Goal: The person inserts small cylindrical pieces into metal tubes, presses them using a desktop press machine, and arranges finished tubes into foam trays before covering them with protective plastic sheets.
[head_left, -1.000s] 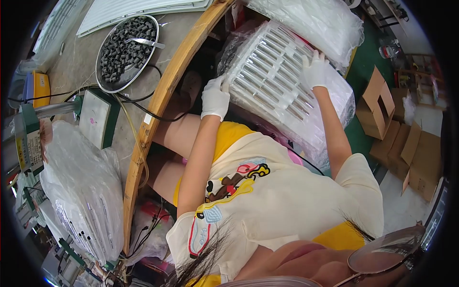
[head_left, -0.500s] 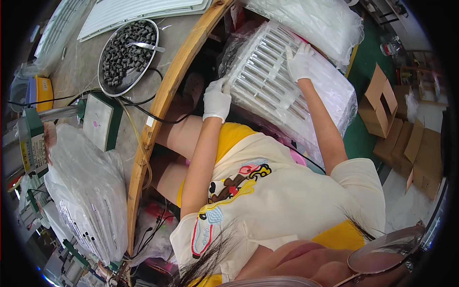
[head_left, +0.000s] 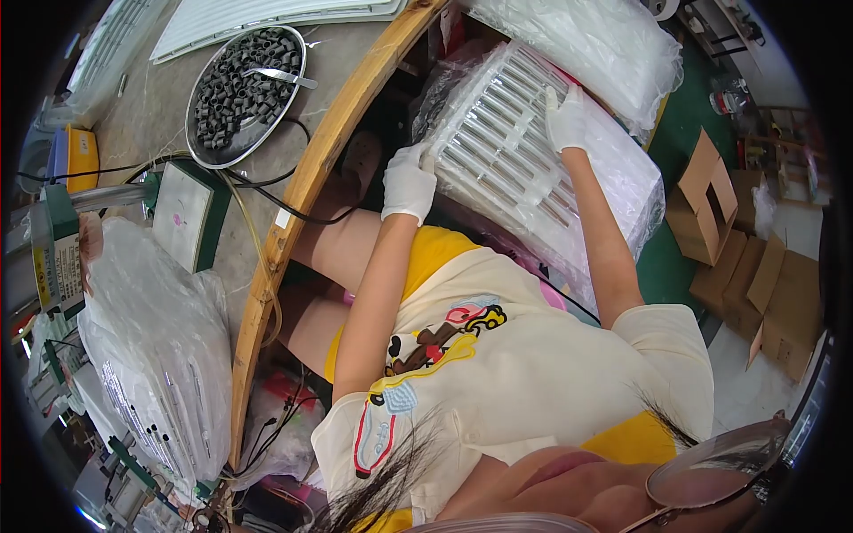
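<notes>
A stack of white slatted pieces with shiny silver strips (head_left: pixel 498 124) lies tilted in clear plastic wrap (head_left: pixel 626 182), beside the table's wooden edge. My left hand (head_left: pixel 409 185), in a white glove, is at the near left corner of the stack, its fingers curled round the edge of the plastic. Some of its fingertips are hidden. Over the upper right part of the strips rests my right hand (head_left: pixel 565 120), also gloved, with fingers stretched and slightly apart, holding nothing.
On the stone-look table (head_left: pixel 342 71) are an oval tray (head_left: pixel 213 160) of black tubular parts with tweezers (head_left: pixel 283 77), a green-and-white block (head_left: pixel 187 213) and bagged strips (head_left: pixel 155 355). More plastic wrap (head_left: pixel 586 44) lies beyond the stack. Cardboard boxes (head_left: pixel 702 200) stand at right.
My right hand has moved left from the far right side of the strips, then slightly back right. My left hand has stayed at the corner.
</notes>
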### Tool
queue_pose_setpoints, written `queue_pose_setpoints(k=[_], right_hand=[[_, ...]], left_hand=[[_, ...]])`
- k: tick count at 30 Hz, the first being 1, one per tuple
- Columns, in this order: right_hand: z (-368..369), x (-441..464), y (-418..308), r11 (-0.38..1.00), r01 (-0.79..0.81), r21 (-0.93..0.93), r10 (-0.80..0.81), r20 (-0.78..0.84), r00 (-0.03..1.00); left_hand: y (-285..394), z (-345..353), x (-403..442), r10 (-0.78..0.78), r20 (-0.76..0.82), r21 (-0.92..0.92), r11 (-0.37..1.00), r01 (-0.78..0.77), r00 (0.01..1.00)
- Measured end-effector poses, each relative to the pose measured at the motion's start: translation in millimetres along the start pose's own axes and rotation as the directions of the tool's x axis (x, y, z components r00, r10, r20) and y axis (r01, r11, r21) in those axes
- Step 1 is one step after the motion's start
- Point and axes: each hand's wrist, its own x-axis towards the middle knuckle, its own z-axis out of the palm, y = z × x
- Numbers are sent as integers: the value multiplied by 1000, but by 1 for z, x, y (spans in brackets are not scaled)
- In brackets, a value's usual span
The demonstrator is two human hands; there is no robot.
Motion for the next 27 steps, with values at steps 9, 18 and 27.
queue_pose_setpoints(k=[9, 18, 27], right_hand=[[-32, 2, 16, 999, 40, -3, -40, -78, 996], [-72, -12, 55, 1000, 2, 20, 1, -163, 987], [-101, -71, 0, 904, 427, -18, -416, 198, 888]], left_hand=[[-9, 2, -2, 13, -62, -29, 999, -15, 998], [-2, -2, -3, -19, -48, -45, 999, 16, 999], [-3, -4, -3, -5, -74, -11, 1000, 4, 997]])
